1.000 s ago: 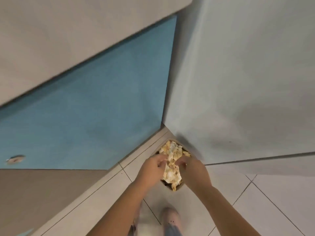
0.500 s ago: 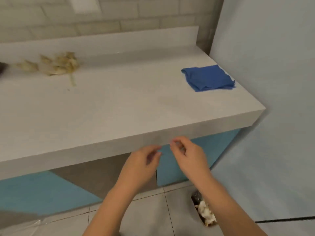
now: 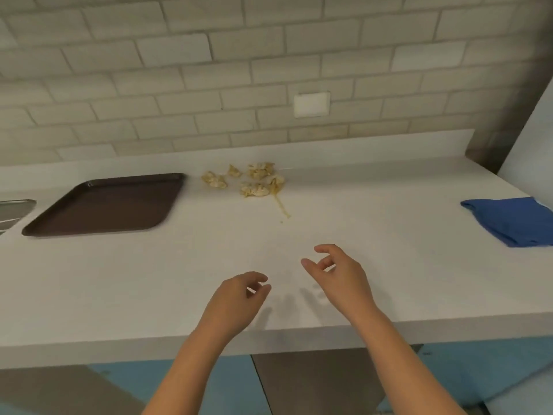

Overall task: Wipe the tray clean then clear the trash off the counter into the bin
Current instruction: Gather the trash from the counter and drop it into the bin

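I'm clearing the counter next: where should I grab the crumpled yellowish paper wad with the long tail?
Pinch the paper wad by its bunched body, from above and the near side; its thin tail lies flat toward you and may tear.

- A kitchen or canteen clean-up spot: a long white bench (image 3: 389,265) backed by a pale brick-tile wall (image 3: 179,70).
- A steel sink edge (image 3: 15,208) lies at the far left, just beside a dark brown plastic serving tray (image 3: 101,205).
- Blue and grey cupboard fronts (image 3: 478,375) sit below.

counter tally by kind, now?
Brown tray: 1
Blue cloth: 1
Crumpled trash wads: 5, as far as the blur allows
Total: 7
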